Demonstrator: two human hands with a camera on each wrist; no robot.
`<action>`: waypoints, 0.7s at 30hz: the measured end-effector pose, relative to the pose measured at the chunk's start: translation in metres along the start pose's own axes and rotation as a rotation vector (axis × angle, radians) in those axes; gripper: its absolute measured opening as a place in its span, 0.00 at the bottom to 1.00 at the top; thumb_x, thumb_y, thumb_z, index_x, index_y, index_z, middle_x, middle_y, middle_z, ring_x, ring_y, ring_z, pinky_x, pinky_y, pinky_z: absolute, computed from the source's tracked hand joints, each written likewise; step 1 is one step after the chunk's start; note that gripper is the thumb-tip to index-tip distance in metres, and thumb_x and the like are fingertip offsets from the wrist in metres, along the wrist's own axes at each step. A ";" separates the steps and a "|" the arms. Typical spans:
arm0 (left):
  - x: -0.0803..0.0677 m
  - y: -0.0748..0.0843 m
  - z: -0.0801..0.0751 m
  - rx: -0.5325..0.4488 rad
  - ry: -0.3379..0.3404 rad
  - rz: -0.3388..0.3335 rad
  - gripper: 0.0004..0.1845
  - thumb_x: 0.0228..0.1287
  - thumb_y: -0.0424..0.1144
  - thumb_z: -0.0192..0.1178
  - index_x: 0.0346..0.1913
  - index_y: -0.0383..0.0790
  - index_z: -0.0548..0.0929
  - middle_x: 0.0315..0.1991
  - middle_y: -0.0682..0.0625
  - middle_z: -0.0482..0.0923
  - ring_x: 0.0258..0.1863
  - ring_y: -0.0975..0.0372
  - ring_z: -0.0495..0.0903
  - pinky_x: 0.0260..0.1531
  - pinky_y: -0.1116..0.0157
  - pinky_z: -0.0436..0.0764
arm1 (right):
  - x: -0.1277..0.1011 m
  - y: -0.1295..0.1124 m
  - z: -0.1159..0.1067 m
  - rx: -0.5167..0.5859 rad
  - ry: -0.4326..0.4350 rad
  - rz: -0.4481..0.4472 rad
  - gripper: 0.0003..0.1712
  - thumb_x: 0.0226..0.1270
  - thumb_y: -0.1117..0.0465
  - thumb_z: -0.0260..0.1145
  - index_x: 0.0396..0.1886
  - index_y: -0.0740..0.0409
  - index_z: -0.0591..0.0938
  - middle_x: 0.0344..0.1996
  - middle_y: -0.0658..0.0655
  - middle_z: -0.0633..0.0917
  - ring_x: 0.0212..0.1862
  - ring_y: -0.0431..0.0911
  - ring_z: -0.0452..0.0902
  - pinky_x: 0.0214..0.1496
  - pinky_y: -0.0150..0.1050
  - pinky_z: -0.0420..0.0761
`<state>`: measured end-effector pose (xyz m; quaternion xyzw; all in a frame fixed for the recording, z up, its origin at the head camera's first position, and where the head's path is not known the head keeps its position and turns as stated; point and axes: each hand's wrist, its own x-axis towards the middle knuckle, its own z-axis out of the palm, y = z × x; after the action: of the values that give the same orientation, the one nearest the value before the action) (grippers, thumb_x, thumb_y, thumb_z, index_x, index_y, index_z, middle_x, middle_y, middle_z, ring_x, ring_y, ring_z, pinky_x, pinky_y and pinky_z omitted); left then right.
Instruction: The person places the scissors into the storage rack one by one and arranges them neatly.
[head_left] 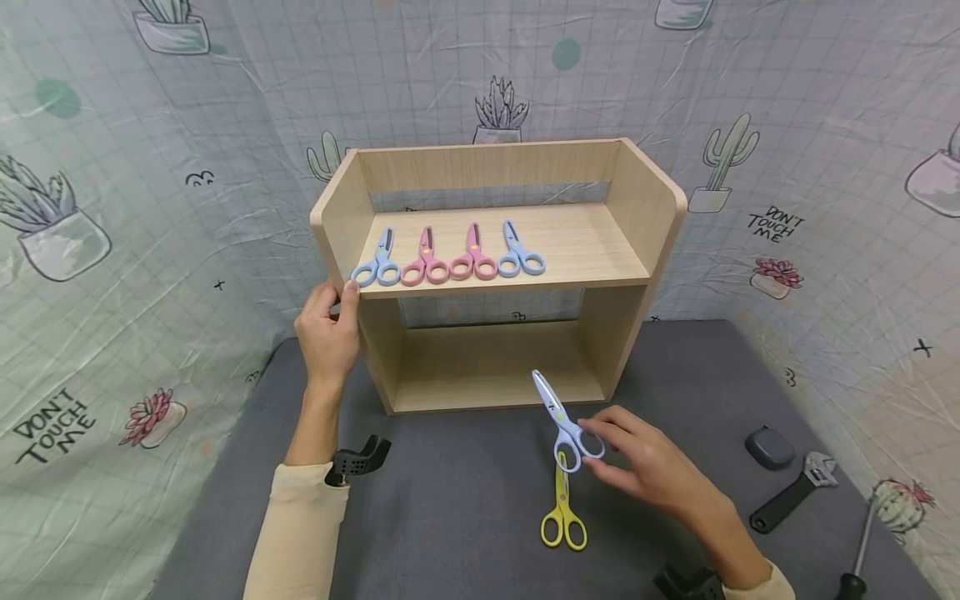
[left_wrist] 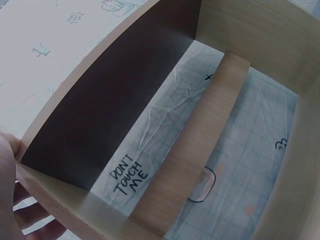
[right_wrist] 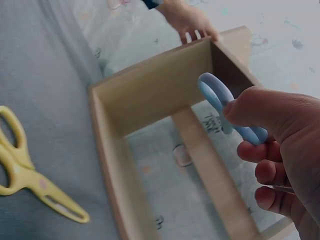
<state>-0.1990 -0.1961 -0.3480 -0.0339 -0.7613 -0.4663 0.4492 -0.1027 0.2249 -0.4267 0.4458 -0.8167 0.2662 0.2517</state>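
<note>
My right hand (head_left: 648,462) pinches light blue scissors (head_left: 553,402) by a handle loop, blades pointing up and away, in front of the wooden shelf's (head_left: 648,196) lower compartment. In the right wrist view, thumb and fingertips close on the blue handle (right_wrist: 214,90). Yellow scissors (head_left: 562,496) lie on the table just below the held pair. My left hand (head_left: 328,333) grips the shelf's left side, thumb at the upper board's front corner. On that board stand in a row blue scissors (head_left: 384,250), two pink pairs (head_left: 427,250) and another blue pair (head_left: 513,242).
To the right on the grey table (head_left: 465,492) lie a dark rounded object (head_left: 769,447), an adjustable wrench (head_left: 793,493) and a screwdriver (head_left: 862,550). A cloth (head_left: 247,117) printed with cacti hangs behind the shelf and along both sides.
</note>
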 end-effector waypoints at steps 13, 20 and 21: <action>0.000 0.000 0.000 0.004 0.006 -0.007 0.19 0.73 0.45 0.58 0.36 0.30 0.86 0.46 0.41 0.86 0.46 0.54 0.84 0.31 0.81 0.72 | 0.033 -0.004 -0.022 -0.041 0.138 -0.123 0.25 0.74 0.46 0.60 0.51 0.63 0.85 0.43 0.53 0.83 0.39 0.41 0.78 0.43 0.28 0.76; 0.000 0.000 0.001 -0.006 0.016 -0.001 0.18 0.73 0.44 0.58 0.34 0.30 0.86 0.45 0.41 0.86 0.45 0.56 0.84 0.31 0.81 0.72 | 0.048 -0.003 -0.032 -0.041 0.164 -0.139 0.25 0.74 0.47 0.60 0.52 0.65 0.85 0.41 0.55 0.83 0.38 0.42 0.78 0.41 0.27 0.75; 0.000 0.000 0.001 -0.006 0.017 -0.001 0.18 0.73 0.44 0.58 0.34 0.31 0.86 0.45 0.41 0.86 0.45 0.56 0.84 0.31 0.81 0.72 | 0.050 -0.002 -0.034 -0.038 0.170 -0.143 0.25 0.74 0.48 0.60 0.51 0.65 0.85 0.41 0.55 0.83 0.38 0.43 0.78 0.41 0.27 0.74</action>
<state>-0.1994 -0.1952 -0.3479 -0.0311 -0.7561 -0.4691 0.4552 -0.1191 0.2161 -0.3689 0.4739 -0.7635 0.2690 0.3467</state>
